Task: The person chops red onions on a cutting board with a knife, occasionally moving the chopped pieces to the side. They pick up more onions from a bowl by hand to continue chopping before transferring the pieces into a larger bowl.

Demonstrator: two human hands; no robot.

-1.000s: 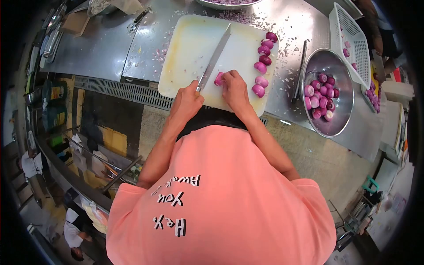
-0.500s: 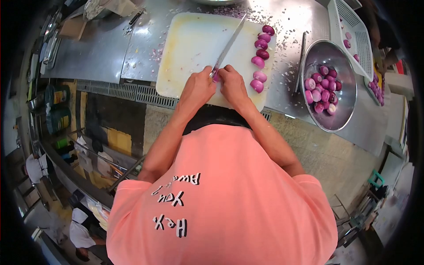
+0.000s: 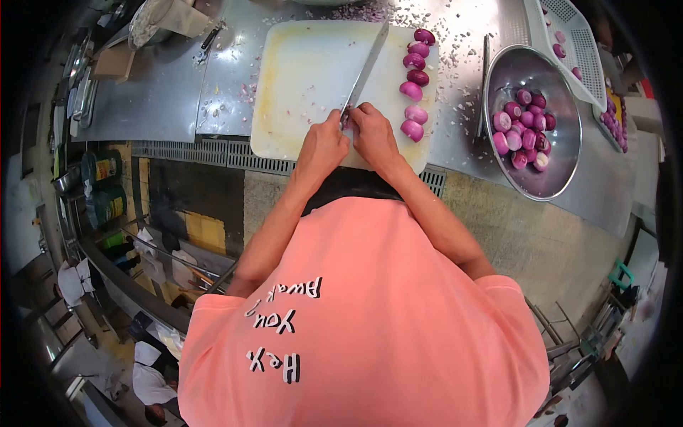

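Note:
My left hand (image 3: 324,146) is closed around the handle end of a knife (image 3: 368,65), whose long blade points up and slightly right over the white cutting board (image 3: 299,75). Beside it, the fingers of my right hand (image 3: 375,135) pinch a small purple onion piece (image 3: 346,122), mostly hidden between the two hands at the board's near part. Along the board's right side lies a column of several purple onion halves, among them a dark one (image 3: 417,77) and a paler one (image 3: 412,130).
Right of the board, a steel bowl (image 3: 569,167) holds several peeled purple onions (image 3: 528,119). A white perforated basket (image 3: 582,53) stands beyond it. Onion scraps (image 3: 455,60) litter the steel table (image 3: 153,99). A black-handled tool (image 3: 210,37) lies at the back left. Other people (image 3: 149,366) are at the lower left.
The board has shifted slightly left and up in view, and the bowl up and right. My hands stay close together, with the knife still in my left hand.

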